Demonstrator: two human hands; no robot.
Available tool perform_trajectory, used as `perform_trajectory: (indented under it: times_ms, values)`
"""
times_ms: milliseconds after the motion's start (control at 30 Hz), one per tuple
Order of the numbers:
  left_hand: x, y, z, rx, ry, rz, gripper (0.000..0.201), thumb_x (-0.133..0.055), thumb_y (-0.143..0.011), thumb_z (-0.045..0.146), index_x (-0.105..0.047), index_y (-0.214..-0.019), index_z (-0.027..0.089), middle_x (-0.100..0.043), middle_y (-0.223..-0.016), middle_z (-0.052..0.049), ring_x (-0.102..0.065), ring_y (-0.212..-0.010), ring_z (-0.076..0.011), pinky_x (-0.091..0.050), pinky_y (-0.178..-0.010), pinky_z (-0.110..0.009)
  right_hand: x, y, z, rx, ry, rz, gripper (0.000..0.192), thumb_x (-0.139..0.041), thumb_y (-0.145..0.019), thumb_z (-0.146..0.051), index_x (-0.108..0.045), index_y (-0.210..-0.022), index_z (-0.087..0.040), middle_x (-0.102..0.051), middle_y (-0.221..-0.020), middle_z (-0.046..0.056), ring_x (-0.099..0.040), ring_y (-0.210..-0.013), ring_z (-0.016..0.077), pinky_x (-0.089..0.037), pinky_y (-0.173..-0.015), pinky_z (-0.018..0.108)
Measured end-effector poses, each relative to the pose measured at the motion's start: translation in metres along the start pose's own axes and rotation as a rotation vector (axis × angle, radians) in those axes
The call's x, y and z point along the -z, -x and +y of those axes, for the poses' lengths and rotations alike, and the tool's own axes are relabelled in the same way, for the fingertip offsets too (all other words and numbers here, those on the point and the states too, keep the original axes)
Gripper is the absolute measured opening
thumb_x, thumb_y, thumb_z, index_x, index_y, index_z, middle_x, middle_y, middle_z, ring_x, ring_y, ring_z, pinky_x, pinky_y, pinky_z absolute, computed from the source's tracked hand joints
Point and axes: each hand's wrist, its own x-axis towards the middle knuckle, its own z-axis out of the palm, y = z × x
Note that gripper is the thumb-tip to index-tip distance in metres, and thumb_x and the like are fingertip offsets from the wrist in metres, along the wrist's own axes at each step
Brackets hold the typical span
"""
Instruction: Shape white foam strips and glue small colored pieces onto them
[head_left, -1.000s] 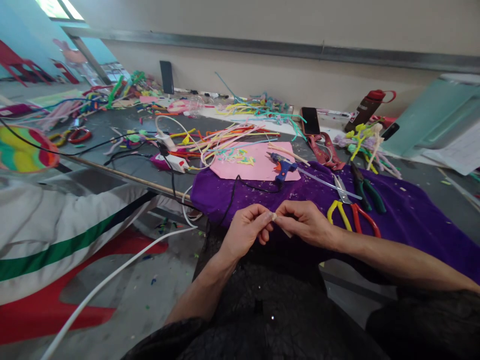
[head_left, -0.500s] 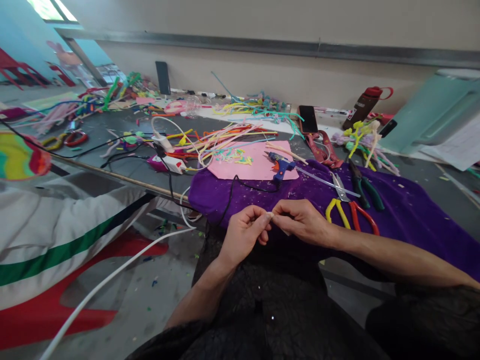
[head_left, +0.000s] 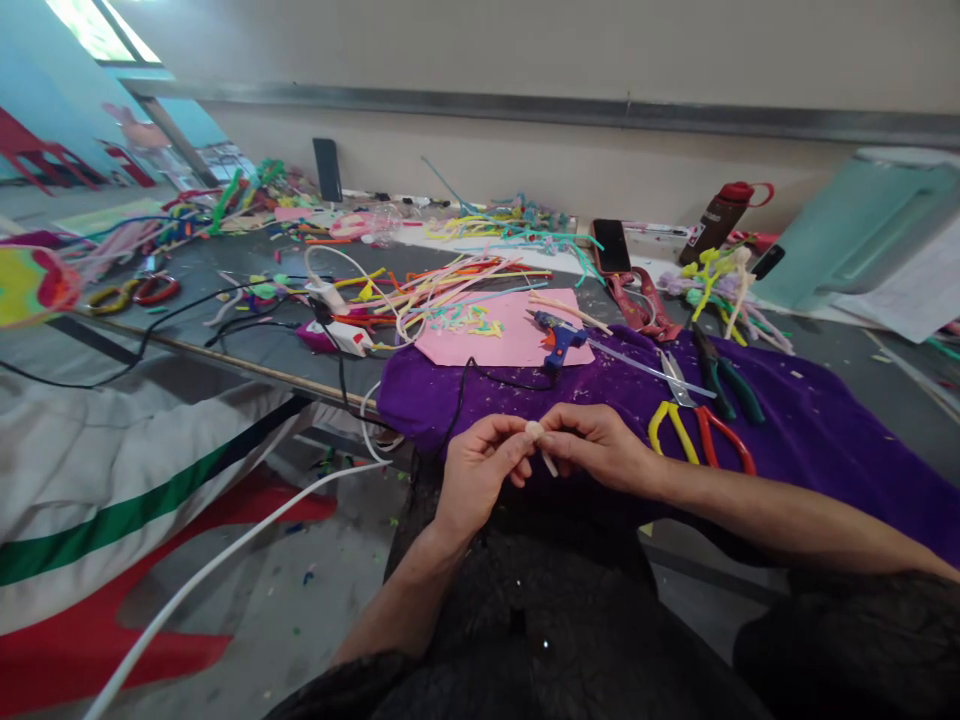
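Note:
Between my fingertips is a small cream-coloured piece of pipe cleaner, apparently coiled at the top, with a pale end sticking out below. My left hand pinches it from the left, and my right hand pinches it from the right. Both are held over the near edge of a purple cloth. Beyond them a blue glue gun with a clear glue stick lies partly on a pink sheet scattered with small coloured cuttings. Yellow-and-red-handled pliers and green-handled pliers rest to the right.
Loose pipe cleaners lie behind the sheet. A power strip and cords sit to the left, near scissors. Farther back are a phone, a brown bottle and a teal container.
The cream piece has turned between my fingers, so its rounded top and a pale end below now show. Both hands stay close together; the view has shifted slightly.

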Motion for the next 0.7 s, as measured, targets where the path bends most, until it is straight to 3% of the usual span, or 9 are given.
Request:
perform_trajectory:
  times_ms: [500,700]
  values:
    - [-0.0009,-0.0007,-0.0064,-0.016,-0.028,0.008,0.017,-0.066,-0.071,0.029,-0.065,-0.080,0.015,-0.057,-0.052,0.003,-0.050,-0.043,-0.0067,-0.042,-0.041,-0.017,-0.0002,0.0015,0.0035,-0.005,0.039,-0.025,0.027,-0.047,-0.086,-0.038,-0.057,-0.079,-0.014,-0.052,-0.058,-0.003,-0.047,-0.047,0.0061,-0.037,-0.045,0.019]
    - [0.0000,-0.0028,-0.0072,0.022,0.023,0.021,0.018,-0.067,-0.068,0.029,-0.063,-0.077,0.015,-0.058,-0.055,0.003,-0.050,-0.043,-0.0060,-0.041,-0.041,-0.017,0.0051,-0.0034,-0.0011,-0.126,-0.022,-0.093,0.029,-0.048,-0.084,-0.040,-0.056,-0.076,-0.014,-0.055,-0.059,-0.002,-0.049,-0.046,0.0059,-0.037,-0.043,0.017]
